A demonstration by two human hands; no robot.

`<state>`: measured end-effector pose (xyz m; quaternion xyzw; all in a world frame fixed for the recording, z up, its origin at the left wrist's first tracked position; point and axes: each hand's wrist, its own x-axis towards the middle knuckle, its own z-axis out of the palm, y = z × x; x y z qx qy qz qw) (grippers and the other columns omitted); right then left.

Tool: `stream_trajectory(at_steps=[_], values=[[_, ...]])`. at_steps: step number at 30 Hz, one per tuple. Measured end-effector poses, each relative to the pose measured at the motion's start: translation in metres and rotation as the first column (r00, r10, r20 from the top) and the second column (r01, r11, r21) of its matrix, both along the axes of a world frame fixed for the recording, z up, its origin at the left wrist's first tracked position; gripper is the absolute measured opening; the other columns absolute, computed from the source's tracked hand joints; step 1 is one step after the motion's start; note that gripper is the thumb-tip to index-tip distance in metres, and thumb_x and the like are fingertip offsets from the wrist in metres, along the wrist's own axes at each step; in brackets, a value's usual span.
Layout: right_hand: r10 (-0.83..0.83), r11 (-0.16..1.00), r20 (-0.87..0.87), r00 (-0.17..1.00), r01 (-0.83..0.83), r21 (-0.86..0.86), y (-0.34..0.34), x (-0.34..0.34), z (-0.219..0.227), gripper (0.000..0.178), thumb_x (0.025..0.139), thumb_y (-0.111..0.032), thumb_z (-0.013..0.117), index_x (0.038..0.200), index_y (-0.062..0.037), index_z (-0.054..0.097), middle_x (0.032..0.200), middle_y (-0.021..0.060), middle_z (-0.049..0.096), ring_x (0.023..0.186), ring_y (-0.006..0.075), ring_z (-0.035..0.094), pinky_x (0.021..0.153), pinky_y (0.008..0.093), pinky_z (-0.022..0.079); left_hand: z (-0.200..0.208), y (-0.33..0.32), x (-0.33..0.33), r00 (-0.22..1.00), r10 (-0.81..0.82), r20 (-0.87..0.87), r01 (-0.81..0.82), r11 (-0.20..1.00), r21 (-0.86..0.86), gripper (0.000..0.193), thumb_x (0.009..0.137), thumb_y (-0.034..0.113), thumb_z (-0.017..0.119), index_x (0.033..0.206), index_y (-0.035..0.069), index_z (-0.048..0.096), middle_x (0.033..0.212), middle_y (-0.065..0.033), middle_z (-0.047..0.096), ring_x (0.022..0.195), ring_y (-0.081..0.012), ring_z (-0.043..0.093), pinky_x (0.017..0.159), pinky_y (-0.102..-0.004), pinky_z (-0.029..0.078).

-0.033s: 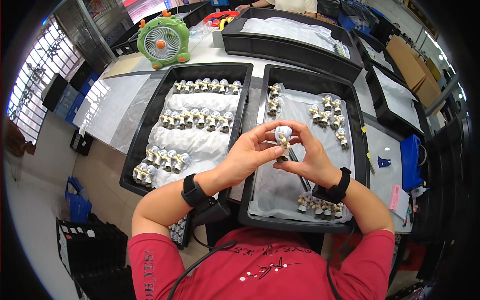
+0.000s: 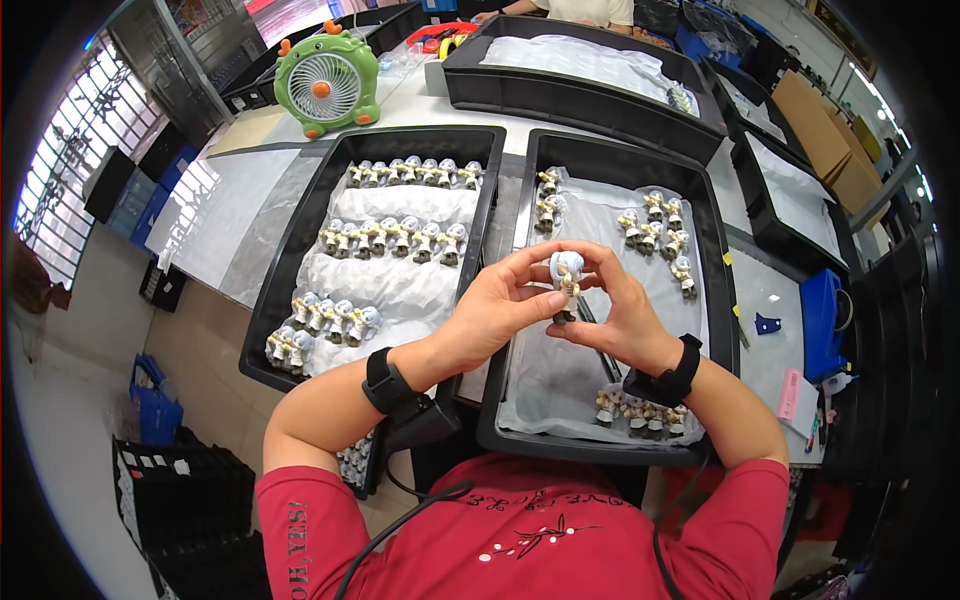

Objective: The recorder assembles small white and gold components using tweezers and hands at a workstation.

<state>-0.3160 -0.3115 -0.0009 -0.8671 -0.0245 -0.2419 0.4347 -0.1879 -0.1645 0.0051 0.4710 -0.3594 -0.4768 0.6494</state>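
A small figurine (image 2: 566, 285) with a pale blue-white head and dark base is held upright between both hands above the right tray (image 2: 716, 290). The fingers of my left hand (image 2: 505, 297) close round it from the left. My right hand (image 2: 630, 320) grips it from the other side, thumb near the base. A slender dark tool (image 2: 604, 362), its kind unclear, slants down beside my right palm; whether that hand holds it is hidden. In the right tray, similar figurines (image 2: 655, 225) stand in groups on white sheeting. The left tray (image 2: 262, 325) carries several rows of them (image 2: 395, 237).
A green animal-shaped fan (image 2: 325, 85) stands behind the left tray. Beyond the right one lies a large black tray (image 2: 590, 95) lined with white sheet. Right of the trays are a blue holder (image 2: 825, 325) and a pink-and-white pad (image 2: 797, 402). Another person's arm (image 2: 500, 12) shows at the top.
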Motion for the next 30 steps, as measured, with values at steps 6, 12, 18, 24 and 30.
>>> stream_trajectory(at_steps=[6,12,18,24,30], values=[[0.0,0.998,-0.037,0.999,0.002,0.062,-0.001,0.0,0.0,0.077,0.064,-0.014,0.082,0.131,-0.0104,0.043,0.122,0.0061,0.053,0.102,0.0197,0.056,0.084,0.032,0.047,0.002,0.0,0.001,0.993,0.008,-0.121,-0.004,0.999,0.033,0.047,0.093,0.018,0.057,0.136,0.008,0.042,0.11,-0.0009,0.056,0.097,-0.0078,0.054,0.084,-0.0237,0.046],[-0.04,0.998,0.039,0.998,0.042,-0.038,0.0,0.002,0.004,0.073,0.065,-0.017,0.081,0.129,-0.0102,0.045,0.107,0.008,0.058,0.095,0.0208,0.056,0.079,0.0324,0.047,0.003,0.003,-0.002,0.997,0.056,-0.043,-0.055,0.998,0.03,0.049,0.09,0.017,0.062,0.134,0.006,0.042,0.114,-0.0033,0.051,0.096,-0.0104,0.056,0.085,-0.0271,0.047],[-0.059,0.992,0.062,0.996,0.065,-0.105,-0.001,0.001,0.004,0.074,0.064,-0.016,0.081,0.129,-0.0097,0.046,0.104,0.0086,0.056,0.092,0.0224,0.054,0.078,0.0334,0.047,0.005,0.003,-0.001,0.999,0.049,-0.001,-0.049,0.999,-0.008,0.049,0.089,0.014,0.063,0.132,0.003,0.042,0.112,-0.0038,0.048,0.097,-0.0117,0.057,0.084,-0.0277,0.048],[-0.042,0.995,0.103,0.994,0.051,-0.091,0.0,0.002,0.0,0.075,0.063,-0.016,0.082,0.129,-0.0095,0.045,0.108,0.0097,0.056,0.097,0.0239,0.055,0.08,0.0342,0.047,0.009,0.004,-0.006,0.983,0.094,0.159,-0.092,0.996,-0.018,0.047,0.087,0.009,0.065,0.128,0.001,0.043,0.11,-0.0054,0.051,0.097,-0.0118,0.057,0.082,-0.026,0.049],[-0.044,0.991,0.108,0.993,0.057,-0.121,-0.002,0.001,0.0,0.075,0.063,-0.015,0.082,0.129,-0.0091,0.045,0.112,0.011,0.056,0.098,0.0245,0.055,0.082,0.0353,0.047,0.006,0.003,-0.008,0.981,0.137,0.137,-0.128,0.989,-0.073,0.051,0.084,0.015,0.07,0.126,0.002,0.045,0.097,-0.0042,0.051,0.088,-0.0115,0.059,0.071,-0.0242,0.052]])
